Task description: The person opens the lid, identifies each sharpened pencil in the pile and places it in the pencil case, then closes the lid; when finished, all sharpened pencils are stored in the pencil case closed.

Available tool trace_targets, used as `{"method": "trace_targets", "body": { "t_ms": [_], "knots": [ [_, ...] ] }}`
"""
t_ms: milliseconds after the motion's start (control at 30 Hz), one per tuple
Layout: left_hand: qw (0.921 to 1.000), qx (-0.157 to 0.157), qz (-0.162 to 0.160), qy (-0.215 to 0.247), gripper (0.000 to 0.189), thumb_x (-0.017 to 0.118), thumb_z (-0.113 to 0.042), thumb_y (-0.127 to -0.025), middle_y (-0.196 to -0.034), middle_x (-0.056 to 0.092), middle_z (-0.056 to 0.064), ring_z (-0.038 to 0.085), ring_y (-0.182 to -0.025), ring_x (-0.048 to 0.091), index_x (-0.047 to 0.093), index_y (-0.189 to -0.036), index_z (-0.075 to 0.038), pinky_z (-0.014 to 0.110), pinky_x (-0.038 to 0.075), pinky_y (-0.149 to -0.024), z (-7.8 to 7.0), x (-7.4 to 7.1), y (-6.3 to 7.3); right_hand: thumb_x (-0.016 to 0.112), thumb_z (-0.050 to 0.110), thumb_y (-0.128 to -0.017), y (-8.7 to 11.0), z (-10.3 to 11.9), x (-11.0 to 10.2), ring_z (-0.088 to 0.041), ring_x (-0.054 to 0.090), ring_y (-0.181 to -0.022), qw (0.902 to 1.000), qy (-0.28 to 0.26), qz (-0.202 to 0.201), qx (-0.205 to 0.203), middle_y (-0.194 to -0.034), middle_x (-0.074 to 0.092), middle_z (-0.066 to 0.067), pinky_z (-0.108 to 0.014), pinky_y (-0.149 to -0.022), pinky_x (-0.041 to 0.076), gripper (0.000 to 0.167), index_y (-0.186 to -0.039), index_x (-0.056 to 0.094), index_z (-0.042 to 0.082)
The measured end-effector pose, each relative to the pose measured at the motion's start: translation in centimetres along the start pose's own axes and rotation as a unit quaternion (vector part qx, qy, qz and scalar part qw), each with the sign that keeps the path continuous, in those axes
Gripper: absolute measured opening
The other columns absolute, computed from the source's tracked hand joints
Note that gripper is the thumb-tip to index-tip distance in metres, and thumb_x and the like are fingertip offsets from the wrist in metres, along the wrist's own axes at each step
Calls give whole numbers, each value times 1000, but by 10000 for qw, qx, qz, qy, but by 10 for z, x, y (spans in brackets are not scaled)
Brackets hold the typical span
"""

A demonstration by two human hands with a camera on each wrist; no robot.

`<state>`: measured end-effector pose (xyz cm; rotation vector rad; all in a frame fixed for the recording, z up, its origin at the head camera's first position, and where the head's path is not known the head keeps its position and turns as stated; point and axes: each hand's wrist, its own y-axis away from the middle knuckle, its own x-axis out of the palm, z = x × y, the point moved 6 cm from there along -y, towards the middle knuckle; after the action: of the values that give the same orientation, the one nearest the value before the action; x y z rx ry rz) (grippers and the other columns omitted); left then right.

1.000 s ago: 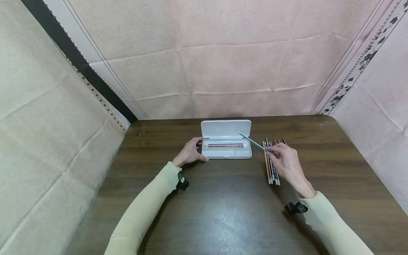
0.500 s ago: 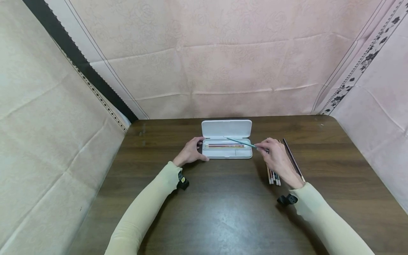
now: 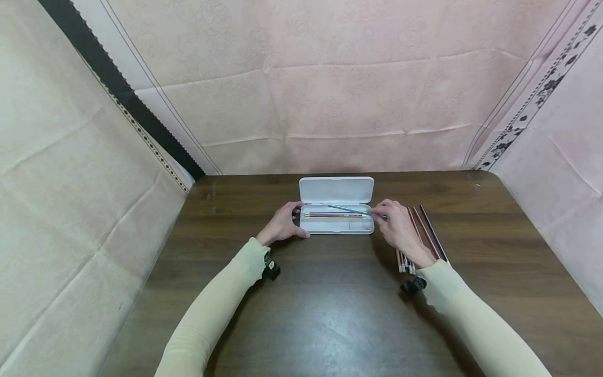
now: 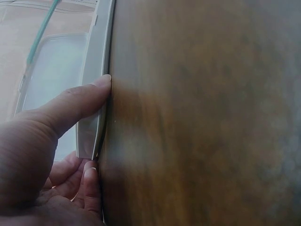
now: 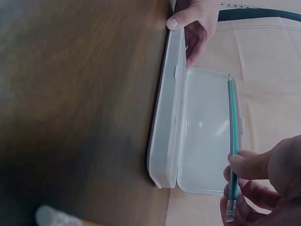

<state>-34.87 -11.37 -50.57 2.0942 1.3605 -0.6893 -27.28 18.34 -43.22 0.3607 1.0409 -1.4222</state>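
A white pencil case (image 3: 325,231) lies on the table with its lid (image 3: 336,189) folded back. Several pencils (image 3: 330,215) lie lengthwise in its rear compartment. My left hand (image 3: 282,224) grips the case's left end, thumb along the front wall and fingers round the side, as the left wrist view shows. Between thumb and fingers, my right hand (image 3: 398,228) pinches a green pencil (image 5: 233,122) near its eraser end. Its sharp tip points left, and the pencil is held above the case's right part.
To the right of the case, several loose pencils (image 3: 432,233) lie on the brown table (image 3: 301,303), partly hidden under my right hand and wrist. Pale cloth (image 3: 330,104) hangs behind the table and at both sides.
My right hand has moved left from the loose pencils, bringing the green pencil over the case and turning it closer to the case's length. My left hand stays on the case.
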Motion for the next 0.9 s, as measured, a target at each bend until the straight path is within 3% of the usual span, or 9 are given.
{"method": "trace_targets", "body": {
  "t_ms": [200, 500, 900],
  "knots": [
    [10000, -12, 6, 20, 98, 96, -21, -83, -164, 51, 18, 37, -149, 55, 44, -164, -9, 51, 45, -128, -1, 0, 1, 68, -6, -100, -12, -1, 9, -43, 67, -100, 9999, 20, 2, -169, -105, 77, -24, -56, -86, 51, 18, -110, 83, -6],
    [10000, -35, 11, 16, 98, 96, -21, -83, -164, 51, 18, 36, -149, 55, 44, -164, -9, 52, 45, -129, -1, 1, 0, 67, -6, -102, -30, -2, 26, -46, 68, -104, 9992, 9, 332, -204, -111, 77, -28, -61, -96, 55, 18, -111, 82, -9],
    [10000, -25, 17, 8, 98, 96, -20, -83, -164, 50, 19, 37, -148, 55, 44, -164, -9, 51, 46, -128, 0, 0, -1, 69, -9, -97, -49, -6, 51, -47, 72, -103, 9981, 155, 492, -349, -105, 80, -29, -62, -98, 57, 15, -103, 83, -9]
  ]
}}
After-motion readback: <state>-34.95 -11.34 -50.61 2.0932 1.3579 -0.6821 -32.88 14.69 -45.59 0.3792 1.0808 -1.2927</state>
